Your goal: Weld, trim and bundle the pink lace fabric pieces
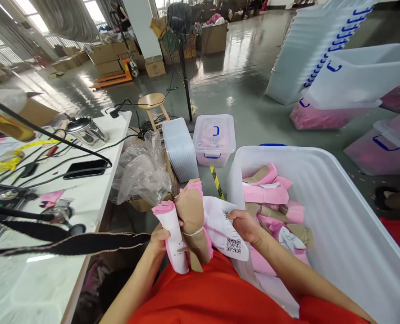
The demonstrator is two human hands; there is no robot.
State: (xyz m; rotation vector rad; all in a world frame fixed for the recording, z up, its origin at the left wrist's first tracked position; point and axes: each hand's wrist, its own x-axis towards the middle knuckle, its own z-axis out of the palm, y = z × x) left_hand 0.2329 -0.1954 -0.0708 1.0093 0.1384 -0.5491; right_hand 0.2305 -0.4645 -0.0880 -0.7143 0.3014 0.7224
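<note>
My left hand (pixel 160 237) is wrapped round a rolled pink-and-white bundle (pixel 175 238) and also supports a brown-and-pink bundle (pixel 192 213) beside it. A band ties the brown-and-pink one round its middle. In my right hand (pixel 245 223), the edge of a white printed sheet (pixel 222 229) is pinched between thumb and fingers; the sheet bears QR codes and spreads out to the right of the bundles. Just right of my hands stands a large translucent bin (pixel 335 189), with several pink and brown bundles (pixel 265 194) along its left side.
On the left is a white table (pixel 98 198) with a phone (pixel 85 169), cables and a metal pot (pixel 87 131). Ahead are plastic-filled cardboard, stacked lids (pixel 180 148), a lidded box (pixel 214 135), a stool (pixel 152 101) and a fan (pixel 179 20). Stacked bins (pixel 308 49) stand back right.
</note>
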